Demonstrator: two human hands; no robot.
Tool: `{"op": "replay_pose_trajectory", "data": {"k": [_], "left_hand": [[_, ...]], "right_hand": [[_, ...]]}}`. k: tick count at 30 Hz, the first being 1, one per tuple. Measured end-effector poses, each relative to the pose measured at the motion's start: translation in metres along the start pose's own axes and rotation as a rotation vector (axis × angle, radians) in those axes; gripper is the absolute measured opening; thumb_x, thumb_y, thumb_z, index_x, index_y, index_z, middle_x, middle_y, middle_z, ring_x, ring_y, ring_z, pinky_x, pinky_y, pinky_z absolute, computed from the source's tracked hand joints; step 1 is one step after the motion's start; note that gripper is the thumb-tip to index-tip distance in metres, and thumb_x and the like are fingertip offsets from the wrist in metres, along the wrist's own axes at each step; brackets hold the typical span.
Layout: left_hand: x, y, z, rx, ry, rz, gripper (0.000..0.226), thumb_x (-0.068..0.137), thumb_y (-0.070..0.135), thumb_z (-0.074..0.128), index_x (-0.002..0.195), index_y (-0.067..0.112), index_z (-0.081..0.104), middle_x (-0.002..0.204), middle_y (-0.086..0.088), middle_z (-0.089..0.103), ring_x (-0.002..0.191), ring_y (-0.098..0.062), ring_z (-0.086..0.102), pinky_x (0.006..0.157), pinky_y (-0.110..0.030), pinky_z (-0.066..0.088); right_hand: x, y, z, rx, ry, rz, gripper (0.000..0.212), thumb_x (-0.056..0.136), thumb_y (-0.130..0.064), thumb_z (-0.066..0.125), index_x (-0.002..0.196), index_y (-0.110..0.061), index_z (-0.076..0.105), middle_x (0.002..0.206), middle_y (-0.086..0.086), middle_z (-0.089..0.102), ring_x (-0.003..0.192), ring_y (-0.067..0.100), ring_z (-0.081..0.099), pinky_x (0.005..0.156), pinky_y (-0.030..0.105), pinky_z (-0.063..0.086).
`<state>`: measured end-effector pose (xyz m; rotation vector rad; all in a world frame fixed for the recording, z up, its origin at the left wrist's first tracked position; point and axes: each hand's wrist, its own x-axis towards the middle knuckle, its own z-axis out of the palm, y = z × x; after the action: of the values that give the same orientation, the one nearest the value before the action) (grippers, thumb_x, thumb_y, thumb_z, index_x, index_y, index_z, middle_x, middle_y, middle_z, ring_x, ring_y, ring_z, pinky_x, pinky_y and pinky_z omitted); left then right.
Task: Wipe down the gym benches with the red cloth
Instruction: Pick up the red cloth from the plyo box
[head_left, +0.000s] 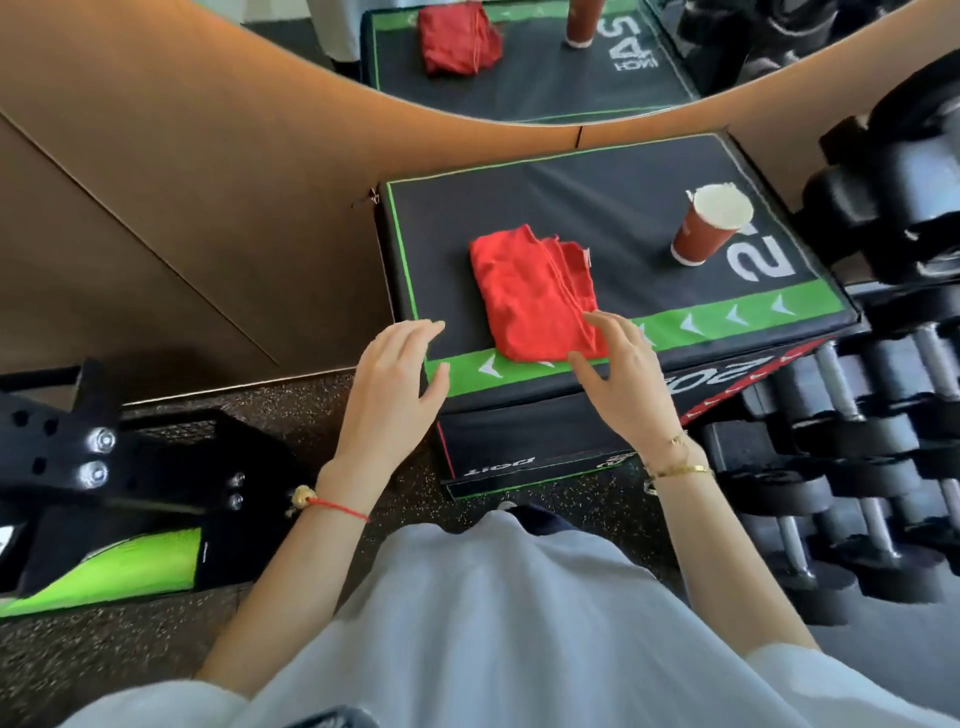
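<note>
A folded red cloth (535, 293) lies on top of a black padded box (597, 208) with green edging. My right hand (618, 376) hovers at the cloth's near right corner, fingers spread, fingertips at or just above its edge. My left hand (395, 384) is open over the box's near left corner, holding nothing. Part of a gym bench (114, 519), black with a bright green pad, shows at the lower left.
A red paper cup (706, 226) stands on the box's far right. A rack of black dumbbells (857, 415) fills the right side. A mirror (519, 57) on the wooden wall behind reflects the box, cloth and cup. The floor is speckled rubber.
</note>
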<state>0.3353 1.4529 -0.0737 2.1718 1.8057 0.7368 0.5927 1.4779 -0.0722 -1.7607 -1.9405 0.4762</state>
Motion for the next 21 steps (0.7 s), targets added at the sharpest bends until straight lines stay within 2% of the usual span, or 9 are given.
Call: {"op": "replay_pose_trajectory", "data": {"k": [6,11,14,17,21], "left_hand": [[0.033,-0.004,0.035,0.054,0.015,-0.082,0.039,0.094,0.020,0.056,0.132,0.011,0.055,0.130,-0.004,0.059,0.125,-0.021,0.050,0.111,-0.036,0.037],[0.047,-0.010,0.062,0.079,0.000,-0.149,0.040,0.094,0.019,0.057,0.132,0.008,0.055,0.133,-0.007,0.057,0.130,-0.025,0.046,0.113,-0.040,0.036],[0.050,-0.015,0.072,0.097,-0.012,-0.176,0.041,0.094,0.021,0.056,0.133,0.008,0.054,0.135,-0.008,0.055,0.133,-0.026,0.044,0.114,-0.042,0.035],[0.052,-0.018,0.078,0.110,-0.021,-0.195,0.042,0.093,0.021,0.057,0.134,0.009,0.053,0.136,-0.008,0.053,0.134,-0.026,0.042,0.115,-0.042,0.034],[0.050,-0.021,0.084,0.112,-0.013,-0.198,0.041,0.093,0.021,0.056,0.132,0.009,0.055,0.138,-0.008,0.051,0.134,-0.027,0.041,0.114,-0.043,0.034]], "right_hand": [[0.062,0.026,0.009,-0.044,-0.084,0.045,0.058,0.092,-0.031,0.060,0.138,0.001,0.044,0.142,0.014,0.047,0.134,0.030,0.038,0.112,0.039,0.030],[0.099,0.034,0.029,-0.153,-0.182,0.120,0.083,0.089,-0.052,0.055,0.147,0.000,0.026,0.151,0.016,0.032,0.141,0.033,0.025,0.116,0.043,0.021],[0.109,0.031,0.041,-0.221,-0.206,0.139,0.091,0.086,-0.062,0.052,0.146,0.002,0.026,0.153,0.018,0.028,0.143,0.033,0.022,0.118,0.046,0.018],[0.109,0.028,0.052,-0.246,-0.151,0.107,0.088,0.084,-0.063,0.054,0.141,0.001,0.035,0.149,0.016,0.034,0.140,0.031,0.028,0.116,0.045,0.021],[0.110,0.023,0.058,-0.167,-0.084,0.112,0.064,0.081,-0.048,0.064,0.125,-0.003,0.049,0.135,0.013,0.046,0.125,0.033,0.040,0.104,0.042,0.032]]}}
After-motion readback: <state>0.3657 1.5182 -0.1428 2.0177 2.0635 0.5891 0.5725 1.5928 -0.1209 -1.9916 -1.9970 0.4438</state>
